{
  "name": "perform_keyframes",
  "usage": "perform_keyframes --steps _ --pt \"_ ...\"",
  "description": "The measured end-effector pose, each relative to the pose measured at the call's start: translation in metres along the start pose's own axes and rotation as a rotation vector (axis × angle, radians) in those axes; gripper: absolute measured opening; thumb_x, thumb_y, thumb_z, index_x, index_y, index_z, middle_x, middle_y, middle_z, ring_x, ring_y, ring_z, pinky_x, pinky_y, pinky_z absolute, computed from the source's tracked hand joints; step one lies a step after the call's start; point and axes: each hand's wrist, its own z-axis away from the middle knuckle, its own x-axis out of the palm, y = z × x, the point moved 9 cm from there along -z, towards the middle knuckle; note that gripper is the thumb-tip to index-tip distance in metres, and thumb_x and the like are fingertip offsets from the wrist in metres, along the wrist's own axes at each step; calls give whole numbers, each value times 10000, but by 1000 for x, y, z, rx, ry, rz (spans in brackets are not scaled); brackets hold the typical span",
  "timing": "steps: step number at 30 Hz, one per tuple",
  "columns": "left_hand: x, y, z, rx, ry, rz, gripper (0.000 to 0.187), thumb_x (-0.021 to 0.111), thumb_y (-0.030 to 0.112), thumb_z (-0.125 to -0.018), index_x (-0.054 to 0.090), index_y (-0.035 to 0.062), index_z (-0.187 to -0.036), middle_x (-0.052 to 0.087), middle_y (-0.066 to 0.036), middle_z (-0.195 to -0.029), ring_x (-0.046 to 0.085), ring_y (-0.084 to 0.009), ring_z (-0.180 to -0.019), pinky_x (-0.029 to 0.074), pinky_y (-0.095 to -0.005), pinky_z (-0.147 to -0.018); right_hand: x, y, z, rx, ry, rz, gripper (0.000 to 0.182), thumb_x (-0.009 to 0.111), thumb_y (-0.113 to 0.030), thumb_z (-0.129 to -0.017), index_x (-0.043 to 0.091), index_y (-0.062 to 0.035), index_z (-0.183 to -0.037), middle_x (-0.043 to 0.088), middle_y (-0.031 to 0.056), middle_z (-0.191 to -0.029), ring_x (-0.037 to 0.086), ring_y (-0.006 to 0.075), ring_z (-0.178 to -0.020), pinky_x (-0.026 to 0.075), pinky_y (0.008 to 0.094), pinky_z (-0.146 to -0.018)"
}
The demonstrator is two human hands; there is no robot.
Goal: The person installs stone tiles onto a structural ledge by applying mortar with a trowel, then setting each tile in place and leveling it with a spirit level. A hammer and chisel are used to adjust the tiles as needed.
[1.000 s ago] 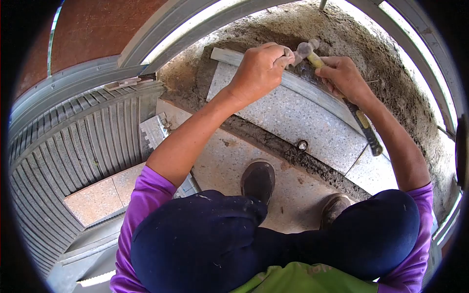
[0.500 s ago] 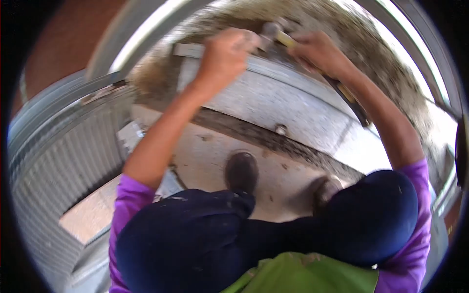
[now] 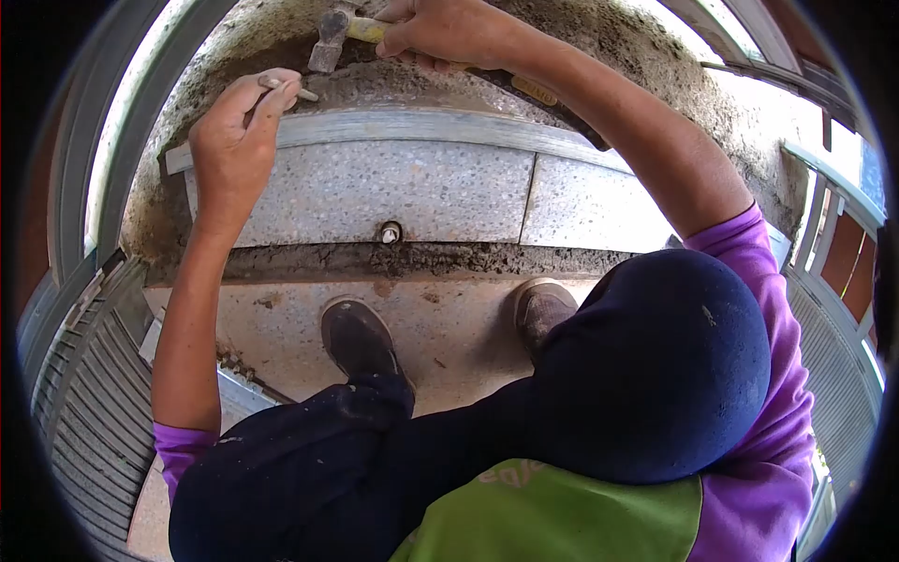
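My right hand (image 3: 435, 30) is closed around a hammer (image 3: 330, 42) with a worn steel head, a yellow neck and a black handle that reaches back under my forearm. To its left, my left hand (image 3: 236, 122) pinches a short, thin, pale rod (image 3: 307, 95) whose exact kind I cannot make out. The hammer head hangs just above and right of the rod, apart from it. Below both hands runs a grey strip (image 3: 403, 125) along the top edge of a speckled terrazzo slab (image 3: 375, 183).
Rough mortar (image 3: 646, 70) lies behind the strip. A small round fitting (image 3: 390, 233) sits at the slab's lower edge, above a dark gap (image 3: 468, 258). My shoes (image 3: 359, 335) stand on the step. Metal frames (image 3: 178, 56) and corrugated panels (image 3: 98, 421) border the sides.
The view has swung to the right, so the slab and both arms sit farther left. The hammer head has separated from my left hand, and the rod now shows more clearly.
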Motion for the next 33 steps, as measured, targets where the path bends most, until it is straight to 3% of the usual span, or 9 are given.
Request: perform_keyframes --steps 6,12,15,18,21,24,33 --pt "-1 4 4 -10 9 2 135 677 59 -982 741 -15 -1075 749 -78 -970 675 -112 -879 533 -271 -818 -33 -2 23 370 -79 -149 475 641 -439 -1003 731 10 -878 616 142 -600 610 161 -598 503 380 -619" --pt "4 7 6 -16 -8 -15 135 668 42 -987 733 -20 -1087 739 -80 -998 679 -120 -908 535 -272 -839 -43 -1 32 304 -17 -161 466 616 -436 -1019 744 -1 -912 647 178 -629 645 207 -601 511 379 -623" --pt "7 8 7 -41 -15 -7 135 667 40 -989 731 -18 -1093 736 -78 -1009 679 -121 -922 537 -274 -851 -40 12 32 225 2 -3 462 608 -424 -1019 751 0 -904 673 195 -661 669 236 -615 514 387 -625" --pt "9 6 7 -50 -17 -6 136 665 40 -991 731 -16 -1095 735 -79 -1017 681 -124 -927 538 -277 -859 -41 17 32 212 16 101 386 620 -363 -1005 767 -13 -935 701 186 -695 687 227 -643 523 390 -632" --pt "9 10 8 -64 -31 -58 140 662 40 -993 731 -16 -1102 737 -79 -1025 684 -128 -934 538 -279 -868 -40 18 48 291 -105 50 322 704 -211 -924 742 20 -1145 565 38 -546 534 108 -464 442 297 -476" --pt "10 6 10 -89 -29 -93 145 655 41 -998 730 -19 -1107 741 -82 -1027 686 -129 -943 538 -280 -875 -42 16 54 329 -143 26 402 705 -185 -914 705 18 -1261 588 61 -564 575 121 -489 484 309 -499" --pt "8 -5 13 -128 -15 -37 173 623 49 -1027 715 -44 -1140 739 -81 -1077 711 -147 -972 554 -275 -886 -17 22 51 238 -130 28 386 674 -149 -888 715 -5 -1244 639 100 -639 585 147 -514 492 354 -511"
